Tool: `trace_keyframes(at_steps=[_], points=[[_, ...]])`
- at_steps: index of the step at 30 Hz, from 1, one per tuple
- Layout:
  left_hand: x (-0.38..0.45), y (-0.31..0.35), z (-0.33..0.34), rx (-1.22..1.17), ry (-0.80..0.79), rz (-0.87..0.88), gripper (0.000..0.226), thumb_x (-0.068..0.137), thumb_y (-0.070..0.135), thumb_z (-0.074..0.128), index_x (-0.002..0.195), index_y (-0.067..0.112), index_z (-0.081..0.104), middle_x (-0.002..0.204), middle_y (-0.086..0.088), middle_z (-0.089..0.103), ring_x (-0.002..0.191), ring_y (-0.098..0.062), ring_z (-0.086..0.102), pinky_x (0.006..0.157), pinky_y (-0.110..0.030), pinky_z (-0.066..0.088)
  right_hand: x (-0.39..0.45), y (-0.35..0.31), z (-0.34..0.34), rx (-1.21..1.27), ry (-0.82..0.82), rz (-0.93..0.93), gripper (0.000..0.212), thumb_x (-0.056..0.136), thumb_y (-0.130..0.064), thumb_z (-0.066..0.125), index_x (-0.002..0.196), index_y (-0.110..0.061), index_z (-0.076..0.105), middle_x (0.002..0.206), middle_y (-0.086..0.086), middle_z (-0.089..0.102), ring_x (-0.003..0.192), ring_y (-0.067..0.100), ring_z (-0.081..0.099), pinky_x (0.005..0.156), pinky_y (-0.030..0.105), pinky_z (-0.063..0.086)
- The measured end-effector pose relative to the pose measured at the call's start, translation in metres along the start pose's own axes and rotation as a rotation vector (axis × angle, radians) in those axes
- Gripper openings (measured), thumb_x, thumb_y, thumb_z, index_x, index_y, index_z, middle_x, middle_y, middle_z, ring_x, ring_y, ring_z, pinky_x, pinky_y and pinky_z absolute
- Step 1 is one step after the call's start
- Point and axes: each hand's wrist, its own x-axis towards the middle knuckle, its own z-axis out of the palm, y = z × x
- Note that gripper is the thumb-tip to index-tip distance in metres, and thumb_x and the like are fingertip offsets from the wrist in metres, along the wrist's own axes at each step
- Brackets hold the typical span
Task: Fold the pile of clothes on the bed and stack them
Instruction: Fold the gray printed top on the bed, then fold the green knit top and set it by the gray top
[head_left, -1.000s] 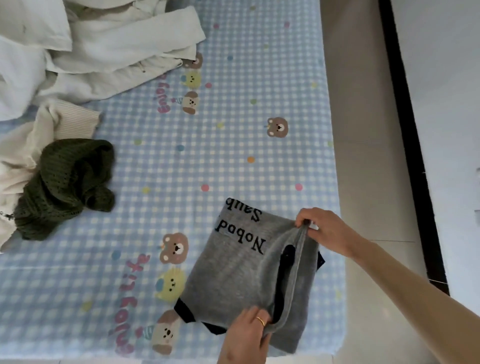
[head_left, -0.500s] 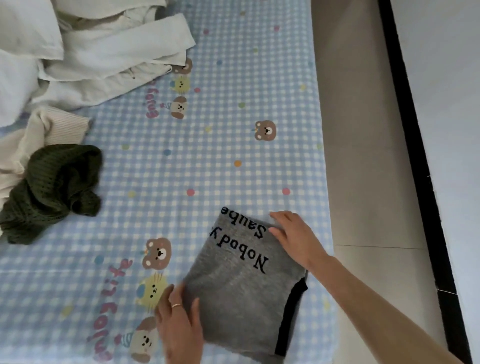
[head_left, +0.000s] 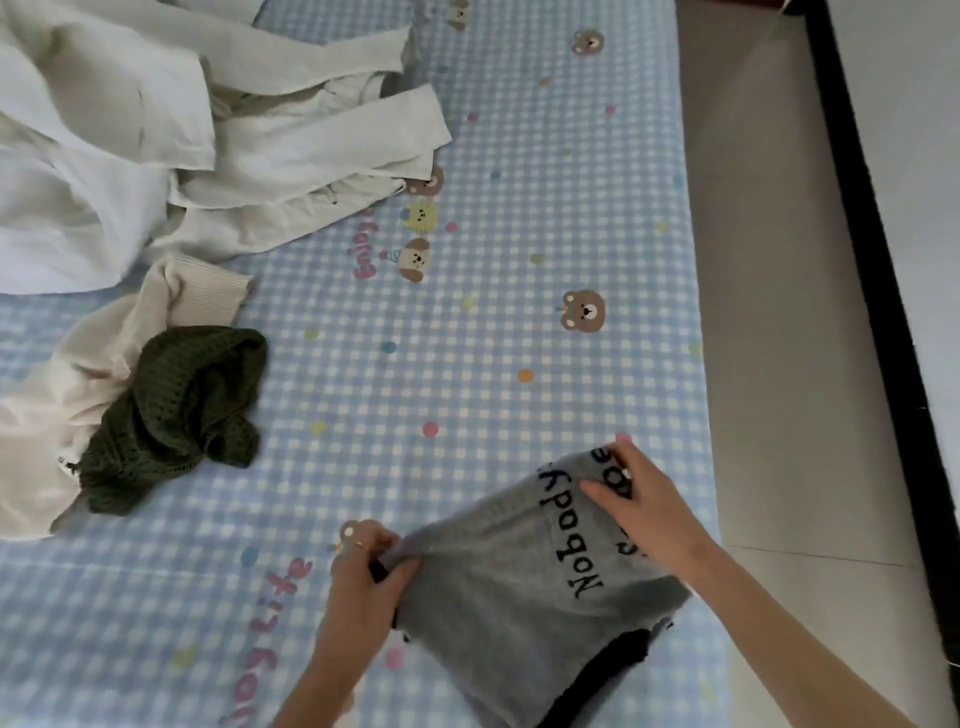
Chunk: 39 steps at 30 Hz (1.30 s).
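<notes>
Surface: a bed (head_left: 519, 208) under a blue-and-white checked sheet printed with bears and coloured dots; pale floor (head_left: 779, 312) runs along its right edge.

Change against half a second ago: we then saw both hands lying flat on the folded grey garment (head_left: 519, 613). Now we note the left hand (head_left: 363, 577) has curled and pinches the garment's left corner, bunching the cloth upward. The right hand (head_left: 644, 509) lies across the printed black lettering at the garment's far right corner, fingers together and bent onto the cloth; whether it pinches or only presses we cannot tell. The garment itself has turned, so the lettering now runs more steeply toward the bed's near edge. We also see more of the heap at the far left corner than before, which reads as a shift of the camera.

Position: the grey garment sits at the bed's near right corner, its black trim at the near side.

Count, working outward: one grey garment; one dark green knit (head_left: 176, 410) bunched at the left edge, lying on one cream garment (head_left: 78, 364); beyond these, a heap of white clothes (head_left: 156, 130) at the far left corner, number of pieces not separable. Two hands, one ring on the left.
</notes>
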Motion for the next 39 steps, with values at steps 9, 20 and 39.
trace_keyframes(at_steps=[9, 20, 39], points=[[0.061, 0.056, 0.083, 0.262, 0.013, -0.09, 0.083, 0.087, 0.035, 0.064, 0.149, 0.014, 0.013, 0.137, -0.016, 0.038, 0.124, -0.032, 0.041, 0.1, -0.044, 0.041, 0.022, 0.061, -0.022, -0.259, 0.216, 0.322, 0.074, 0.089, -0.054, 0.05, 0.148, -0.022, 0.019, 0.124, 0.009, 0.055, 0.103, 0.025, 0.059, 0.08, 0.033, 0.047], [-0.011, 0.003, 0.077, 0.131, -0.186, 0.016, 0.076, 0.088, 0.009, 0.058, 0.146, 0.036, 0.017, 0.119, 0.017, 0.044, 0.112, -0.015, 0.053, 0.083, -0.014, 0.042, -0.063, 0.063, 0.004, -0.062, 0.261, 0.162, 0.063, 0.095, -0.026, 0.05, 0.147, -0.039, 0.016, 0.124, -0.005, 0.046, 0.1, 0.007, 0.049, 0.093, 0.025, 0.043], [0.02, -0.03, -0.166, 0.591, 0.19, 0.056, 0.04, 0.073, 0.008, 0.077, 0.112, 0.004, 0.067, 0.112, -0.012, 0.065, 0.103, -0.032, 0.062, 0.085, -0.04, 0.051, 0.005, -0.153, 0.171, -0.406, -0.085, -0.266, 0.04, 0.1, -0.032, 0.038, 0.139, -0.026, 0.034, 0.131, -0.007, 0.04, 0.121, 0.009, 0.04, 0.094, 0.018, 0.035]])
